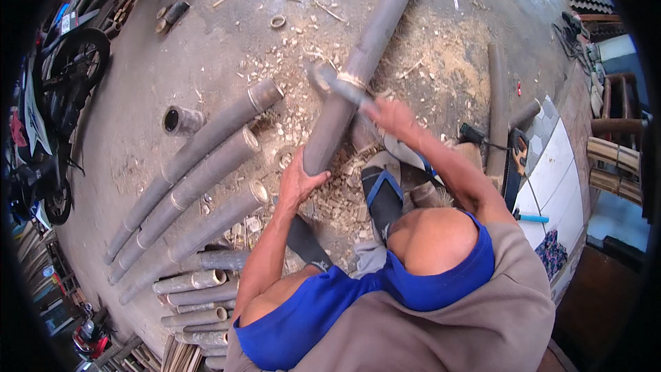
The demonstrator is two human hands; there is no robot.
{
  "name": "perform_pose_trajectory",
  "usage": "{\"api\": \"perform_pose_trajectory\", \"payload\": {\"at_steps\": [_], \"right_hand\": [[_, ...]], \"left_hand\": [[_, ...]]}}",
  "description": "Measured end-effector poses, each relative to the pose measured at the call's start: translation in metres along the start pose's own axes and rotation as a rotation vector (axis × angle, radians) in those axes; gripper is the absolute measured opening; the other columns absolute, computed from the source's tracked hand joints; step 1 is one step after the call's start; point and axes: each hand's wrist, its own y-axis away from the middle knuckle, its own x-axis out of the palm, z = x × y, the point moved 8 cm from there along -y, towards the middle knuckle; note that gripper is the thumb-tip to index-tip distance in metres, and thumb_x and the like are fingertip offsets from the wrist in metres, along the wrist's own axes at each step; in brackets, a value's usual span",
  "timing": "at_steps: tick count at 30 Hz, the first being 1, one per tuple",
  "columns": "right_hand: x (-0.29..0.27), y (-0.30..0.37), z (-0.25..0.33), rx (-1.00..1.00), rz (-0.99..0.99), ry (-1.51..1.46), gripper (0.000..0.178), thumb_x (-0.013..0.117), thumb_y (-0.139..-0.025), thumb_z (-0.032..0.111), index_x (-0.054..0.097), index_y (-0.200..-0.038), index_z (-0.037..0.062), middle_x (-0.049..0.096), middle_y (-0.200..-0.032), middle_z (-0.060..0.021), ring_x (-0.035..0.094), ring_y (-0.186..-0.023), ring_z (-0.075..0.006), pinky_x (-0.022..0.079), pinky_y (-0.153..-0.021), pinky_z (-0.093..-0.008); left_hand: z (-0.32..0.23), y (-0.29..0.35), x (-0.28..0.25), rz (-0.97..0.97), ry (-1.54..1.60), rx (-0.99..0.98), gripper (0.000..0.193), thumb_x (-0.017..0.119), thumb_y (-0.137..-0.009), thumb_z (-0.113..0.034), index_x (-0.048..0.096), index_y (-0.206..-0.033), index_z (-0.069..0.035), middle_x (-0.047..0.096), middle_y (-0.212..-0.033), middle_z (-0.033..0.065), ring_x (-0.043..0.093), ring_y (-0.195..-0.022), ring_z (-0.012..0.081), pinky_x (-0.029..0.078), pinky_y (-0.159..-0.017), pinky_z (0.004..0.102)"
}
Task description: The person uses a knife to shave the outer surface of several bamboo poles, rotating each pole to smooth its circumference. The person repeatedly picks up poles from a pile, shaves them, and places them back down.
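Observation:
A long thick bamboo pole (375,38) slants from the far edge down toward my knees. My left hand (297,182) is wrapped round its near end, the thumb lying along the cut rim. My right hand (394,120) is closed on a short grey chopping blade (346,89), which lies across the pole at a pale, trimmed joint ring. Motion smears the blade, and its brownish far end is hard to make out. A short bamboo piece (365,132) sits under the pole, partly hidden by it.
Cut bamboo lengths (213,165) lie at the left, with a stacked pile (196,297) nearer me. Wood chips (296,107) and sawdust cover the floor. At right are a handsaw (518,155), a dark power tool (475,136) and a blue-handled tool (531,217). A motorcycle (51,117) stands far left.

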Motion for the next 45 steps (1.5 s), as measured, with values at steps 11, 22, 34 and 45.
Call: {"api": "perform_pose_trajectory", "payload": {"at_steps": [11, 22, 34, 45], "right_hand": [[-0.003, -0.005, -0.023, -0.011, -0.018, 0.082, 0.074, 0.045, -0.102, 0.072, 0.068, -0.098, 0.0021, 0.071, -0.080, -0.0272, 0.072, -0.080, -0.0496, 0.057, -0.071, -0.0586], [-0.024, -0.010, -0.035, 0.144, -0.131, -0.177, 0.071, 0.048, -0.100, 0.072, 0.072, -0.104, 0.0056, 0.074, -0.091, -0.0276, 0.073, -0.089, -0.0478, 0.057, -0.079, -0.0579], [-0.001, -0.005, -0.020, 0.017, 0.054, 0.094, 0.072, 0.045, -0.101, 0.073, 0.072, -0.110, 0.0065, 0.074, -0.093, -0.0269, 0.073, -0.090, -0.0467, 0.056, -0.080, -0.0565], [-0.021, -0.016, -0.039, 0.155, -0.204, -0.183, 0.079, 0.041, -0.100, 0.078, 0.065, -0.101, 0.0022, 0.069, -0.077, -0.0288, 0.072, -0.082, -0.0494, 0.056, -0.076, -0.0602]], "left_hand": [[0.005, 0.003, 0.004, -0.060, -0.110, 0.027, 0.109, 0.089, -0.070, -0.040, 0.038, -0.161, -0.007, 0.065, -0.132, 0.0311, 0.066, -0.119, 0.0460, 0.053, -0.103, 0.0500], [-0.001, 0.012, 0.004, -0.094, -0.177, -0.049, 0.109, 0.090, -0.070, -0.044, 0.040, -0.159, -0.005, 0.068, -0.129, 0.0312, 0.069, -0.116, 0.0446, 0.054, -0.102, 0.0478], [0.006, 0.006, -0.002, -0.005, 0.015, -0.050, 0.112, 0.092, -0.068, -0.043, 0.041, -0.157, 0.001, 0.068, -0.132, 0.0306, 0.069, -0.120, 0.0399, 0.052, -0.106, 0.0445], [0.012, -0.007, 0.003, 0.099, 0.194, -0.036, 0.111, 0.092, -0.066, -0.044, 0.045, -0.156, 0.001, 0.069, -0.133, 0.0263, 0.069, -0.119, 0.0365, 0.051, -0.107, 0.0429]]}}
